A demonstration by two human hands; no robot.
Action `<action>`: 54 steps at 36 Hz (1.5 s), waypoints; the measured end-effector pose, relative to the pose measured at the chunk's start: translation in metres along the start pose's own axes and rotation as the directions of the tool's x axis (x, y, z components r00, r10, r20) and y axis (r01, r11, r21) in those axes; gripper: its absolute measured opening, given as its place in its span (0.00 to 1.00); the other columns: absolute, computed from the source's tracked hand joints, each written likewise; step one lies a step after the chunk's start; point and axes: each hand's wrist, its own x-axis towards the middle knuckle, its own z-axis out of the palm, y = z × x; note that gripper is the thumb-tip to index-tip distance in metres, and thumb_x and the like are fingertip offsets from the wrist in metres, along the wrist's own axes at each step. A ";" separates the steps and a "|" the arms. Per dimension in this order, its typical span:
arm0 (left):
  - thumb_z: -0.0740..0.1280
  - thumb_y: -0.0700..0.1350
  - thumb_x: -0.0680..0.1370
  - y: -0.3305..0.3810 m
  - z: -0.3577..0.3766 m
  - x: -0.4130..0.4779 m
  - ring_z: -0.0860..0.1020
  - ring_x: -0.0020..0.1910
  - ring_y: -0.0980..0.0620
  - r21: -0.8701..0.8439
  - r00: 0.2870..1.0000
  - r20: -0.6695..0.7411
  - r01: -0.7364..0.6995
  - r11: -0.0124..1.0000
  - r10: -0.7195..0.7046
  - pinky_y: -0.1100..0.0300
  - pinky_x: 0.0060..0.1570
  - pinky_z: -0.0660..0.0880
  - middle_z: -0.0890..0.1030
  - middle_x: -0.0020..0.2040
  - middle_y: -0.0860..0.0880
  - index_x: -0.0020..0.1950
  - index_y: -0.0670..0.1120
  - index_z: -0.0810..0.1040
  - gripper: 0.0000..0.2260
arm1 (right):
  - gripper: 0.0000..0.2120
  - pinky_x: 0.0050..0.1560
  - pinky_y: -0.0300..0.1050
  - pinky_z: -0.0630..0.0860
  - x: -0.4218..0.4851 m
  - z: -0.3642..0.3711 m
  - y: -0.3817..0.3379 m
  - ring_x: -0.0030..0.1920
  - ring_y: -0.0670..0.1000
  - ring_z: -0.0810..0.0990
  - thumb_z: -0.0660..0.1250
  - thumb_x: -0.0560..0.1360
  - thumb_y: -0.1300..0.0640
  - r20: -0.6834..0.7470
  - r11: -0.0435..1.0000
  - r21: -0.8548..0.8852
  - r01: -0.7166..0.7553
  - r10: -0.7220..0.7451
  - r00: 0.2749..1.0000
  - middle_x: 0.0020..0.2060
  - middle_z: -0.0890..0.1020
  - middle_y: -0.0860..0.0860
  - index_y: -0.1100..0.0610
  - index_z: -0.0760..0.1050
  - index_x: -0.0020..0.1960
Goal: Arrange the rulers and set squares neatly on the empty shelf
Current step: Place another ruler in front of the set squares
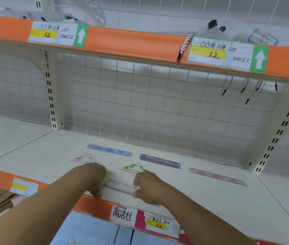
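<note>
Your two hands hold the clear ruler, which lies across the front of the white shelf, just behind its orange edge strip. Your left hand is on the ruler's left end, its fingers curled down around it. Your right hand is on the ruler's right end, with the fingers and thumb pinching it from either side. Whether the ruler rests flat on the shelf or is lifted slightly, you cannot tell from this view.

The other pieces all lie flat on the same shelf. The green set square is just behind the clear ruler, near your right hand. The pink set square is behind the clear ruler and to its left, partly covered by your left hand. The blue ruler is farther behind the clear ruler, toward the back. The purple ruler is behind the clear ruler and to its right. The pink ruler is well apart from the clear ruler, off to its right.

A wire grid panel stands behind the clear ruler at the back of the shelf. A white label with printed characters sits on the edge strip just below the clear ruler.
</note>
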 end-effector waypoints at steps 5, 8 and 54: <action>0.71 0.51 0.75 0.002 -0.003 -0.003 0.77 0.57 0.50 0.008 1.000 0.012 -0.004 1.000 0.004 0.62 0.52 0.71 0.77 0.61 0.46 0.66 0.42 0.72 0.23 | 0.17 0.57 0.48 0.70 -0.001 0.002 0.000 0.56 0.53 0.71 0.67 0.76 0.55 -0.043 0.999 0.054 0.009 -0.007 0.999 0.60 0.73 0.54 0.57 0.68 0.62; 0.71 0.50 0.75 0.001 -0.002 -0.003 0.74 0.47 0.52 -0.002 1.000 0.019 -0.003 1.000 0.003 0.64 0.46 0.70 0.78 0.57 0.47 0.65 0.42 0.72 0.22 | 0.08 0.50 0.47 0.70 -0.002 0.003 0.000 0.49 0.51 0.70 0.64 0.78 0.56 -0.101 0.998 0.050 0.026 -0.021 0.995 0.57 0.76 0.54 0.56 0.70 0.56; 0.71 0.52 0.75 0.028 -0.010 0.002 0.75 0.59 0.47 -0.056 0.999 0.035 -0.022 0.998 0.024 0.59 0.50 0.70 0.76 0.62 0.45 0.67 0.42 0.71 0.25 | 0.11 0.56 0.45 0.68 0.065 -0.029 0.107 0.59 0.55 0.71 0.62 0.77 0.49 -0.384 0.974 -0.003 -0.226 0.207 0.900 0.53 0.73 0.52 0.47 0.77 0.57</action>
